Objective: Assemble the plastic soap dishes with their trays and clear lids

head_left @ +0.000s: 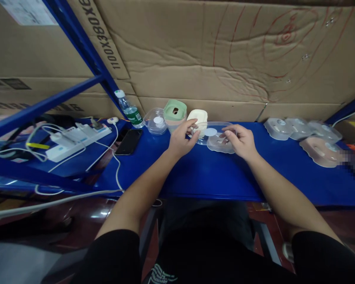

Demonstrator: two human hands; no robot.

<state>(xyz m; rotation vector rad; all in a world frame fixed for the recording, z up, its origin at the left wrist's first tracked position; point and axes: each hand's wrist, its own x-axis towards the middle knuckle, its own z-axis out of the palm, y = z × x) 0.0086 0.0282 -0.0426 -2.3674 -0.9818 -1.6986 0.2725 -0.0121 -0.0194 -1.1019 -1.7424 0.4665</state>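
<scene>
In the head view, a clear plastic lid (211, 132) with a round white label is stretched between my two hands. My left hand (182, 138) pinches its left edge between thumb and fingers. At the opposite edge, my right hand (241, 141) grips the lid with thumb and fingertips. Below and partly behind it, a translucent pale container (220, 146) with a wavy rim rests on the table. A cream-coloured box lid (198, 115) lies just behind my left fingers. Left of that are green box lids (175, 109) with a hole, stacked over paler pieces.
Clear lids (156, 121) and a water bottle (130, 110) stand back left, near a black phone (129, 142). A white power strip (77, 142) trails cables. At right sit several packed containers (301, 128) on the blue table (213, 177); cardboard (195, 51) walls the back.
</scene>
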